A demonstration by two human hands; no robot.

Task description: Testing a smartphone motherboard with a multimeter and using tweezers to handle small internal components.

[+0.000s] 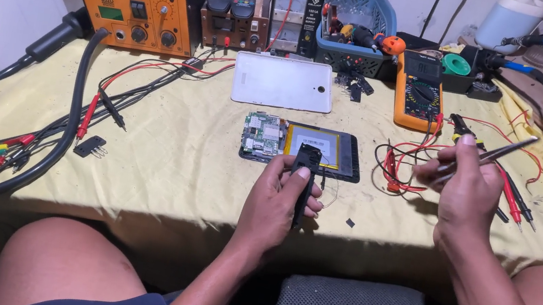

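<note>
My left hand (278, 201) grips a small black part (305, 172) upright near the table's front edge, with thin wires hanging from it. My right hand (461, 182) holds metal tweezers (504, 151) whose tips point up and to the right. Just beyond the left hand lies an opened tablet (350, 159) with a green circuit board (262, 135) and a flat battery (317, 145) showing. Its white back cover (283, 82) rests farther back on the yellow cloth (162, 157).
An orange rework station (136, 8) and a small power supply (295, 15) stand at the back. A yellow multimeter (419, 89) with red and black leads (400, 167) lies right of the tablet. A thick black hose (68, 128) and probe wires cross the left side. A blue basket (358, 28) holds tools.
</note>
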